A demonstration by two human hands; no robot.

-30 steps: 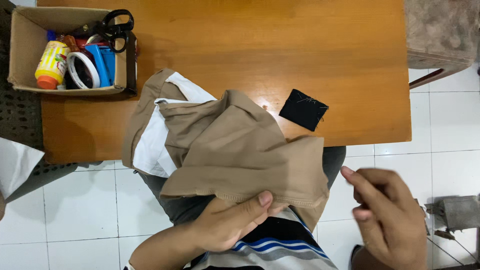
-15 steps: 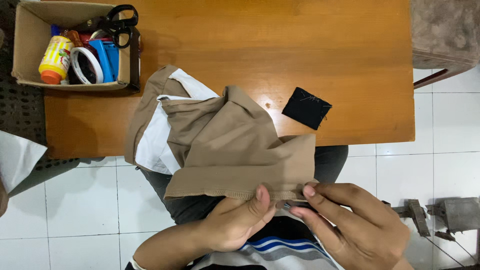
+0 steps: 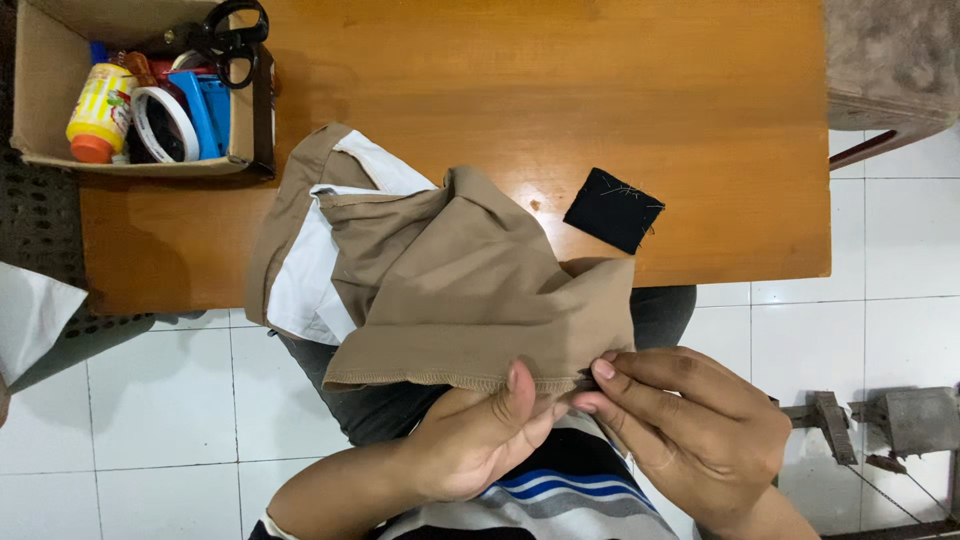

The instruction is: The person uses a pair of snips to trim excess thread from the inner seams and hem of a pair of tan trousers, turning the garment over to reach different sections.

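The tan garment (image 3: 450,290) lies half on the wooden desk (image 3: 560,90) and half off its near edge, draping down onto the person's lap. Its white lining (image 3: 305,275) shows at the left side. The stitched hem runs roughly left to right along the lower edge, nearest the person; the bulk of the cloth extends away from the hem toward the desk, so the long axis appears to run from the lap up and to the left.

The left hand (image 3: 480,435) is closed on the hem from below, thumb pressed on top of the cloth. The right hand (image 3: 690,430) meets it just beside, thumb and forefinger pinched together at the hem's right end. Whether a needle or thread sits in that pinch cannot be told.

Judgement on handling: the cloth is soft and light, folds and bunches freely, and will not hold a shape. It is not fragile or slippery. The firmest place to grip is the doubled, stitched hem, where both hands already are.

Near the garment's right side a small black patch of fabric (image 3: 613,208) lies flat on the desk. At the far left corner stands a cardboard box (image 3: 45,95) holding black scissors (image 3: 225,35), a tape roll (image 3: 165,125) and a yellow bottle (image 3: 100,112).
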